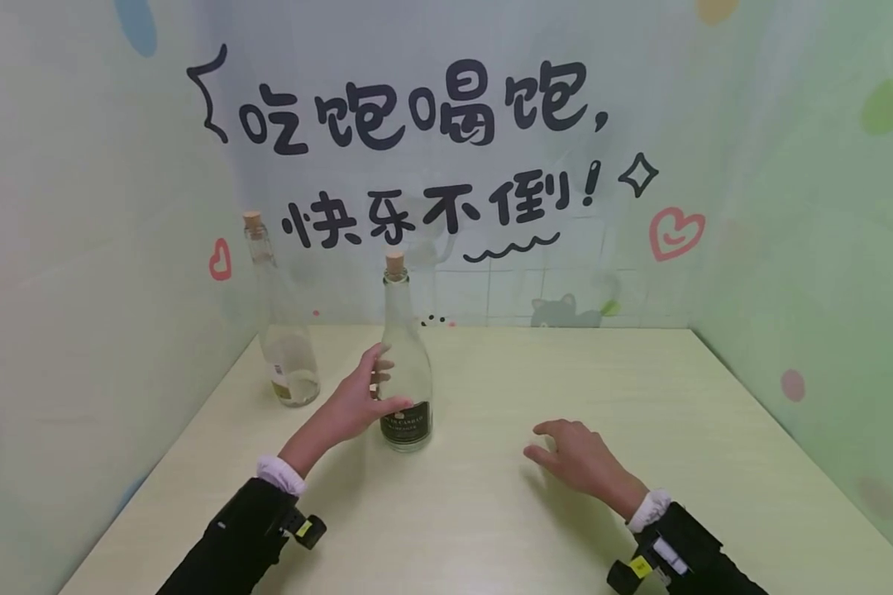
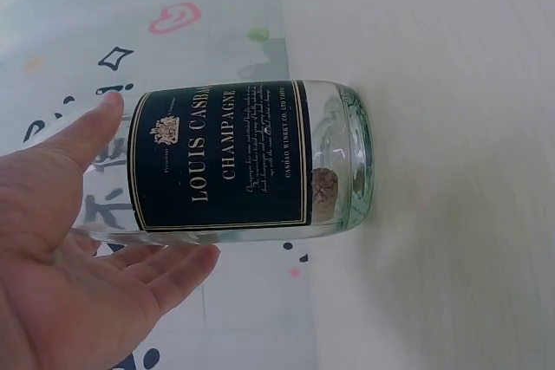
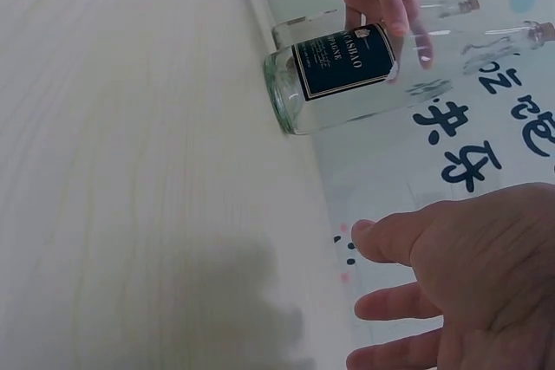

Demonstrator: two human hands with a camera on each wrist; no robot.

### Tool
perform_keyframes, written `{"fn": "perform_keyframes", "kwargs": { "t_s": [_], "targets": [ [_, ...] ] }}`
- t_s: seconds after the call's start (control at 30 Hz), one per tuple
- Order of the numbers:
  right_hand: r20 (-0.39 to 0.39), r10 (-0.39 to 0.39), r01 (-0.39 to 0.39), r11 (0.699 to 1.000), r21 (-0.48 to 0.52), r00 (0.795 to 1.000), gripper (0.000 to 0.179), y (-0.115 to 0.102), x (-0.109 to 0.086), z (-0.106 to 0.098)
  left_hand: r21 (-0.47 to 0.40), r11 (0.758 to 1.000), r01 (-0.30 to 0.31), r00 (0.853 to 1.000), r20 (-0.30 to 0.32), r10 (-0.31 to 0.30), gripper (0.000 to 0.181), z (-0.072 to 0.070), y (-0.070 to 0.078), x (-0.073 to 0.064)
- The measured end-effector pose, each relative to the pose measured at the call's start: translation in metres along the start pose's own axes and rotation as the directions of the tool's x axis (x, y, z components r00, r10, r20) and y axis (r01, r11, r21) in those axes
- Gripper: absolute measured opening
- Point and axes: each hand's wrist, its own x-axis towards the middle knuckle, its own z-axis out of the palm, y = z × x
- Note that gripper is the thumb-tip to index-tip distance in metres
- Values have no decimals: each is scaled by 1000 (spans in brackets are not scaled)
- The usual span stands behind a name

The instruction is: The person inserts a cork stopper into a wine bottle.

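Observation:
A clear champagne bottle (image 1: 405, 364) with a cork (image 1: 394, 263) and a dark label (image 2: 221, 158) stands upright on the table. My left hand (image 1: 353, 401) is spread around its left side at mid-height. The thumb (image 2: 95, 127) lies at the front, near the label, while the fingers (image 2: 178, 275) reach behind the glass, fairly straight; firm contact is not evident. My right hand (image 1: 584, 463) hovers over the table to the bottle's right, holding nothing, its fingers (image 3: 395, 302) loosely bent. Another corked clear bottle (image 1: 290, 364) stands farther left.
A pale wooden table (image 1: 476, 512) spans the space. Printed fabric walls with lettering and drawings enclose it: a back wall (image 1: 528, 289), a left wall (image 1: 97, 330) and a right wall (image 1: 811, 273). The second bottle is close to the left wall.

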Motion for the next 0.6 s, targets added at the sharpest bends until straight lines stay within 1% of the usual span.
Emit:
{"fn": "perform_keyframes", "kwargs": {
  "t_s": [0.2,0.33,0.6],
  "targets": [
    [-32,-13,12,1000,-21,999,43,8,-1,-3,42,999,30,999,-34,-29,102,-13,-12,16],
    [-38,-20,18,999,-40,999,44,16,-1,-5,61,996,58,997,-51,-55,101,-20,-19,25],
    [-69,3,-10,994,-105,998,47,42,-4,-13,52,996,73,995,-74,-69,101,-30,-30,37]
  ]
}}
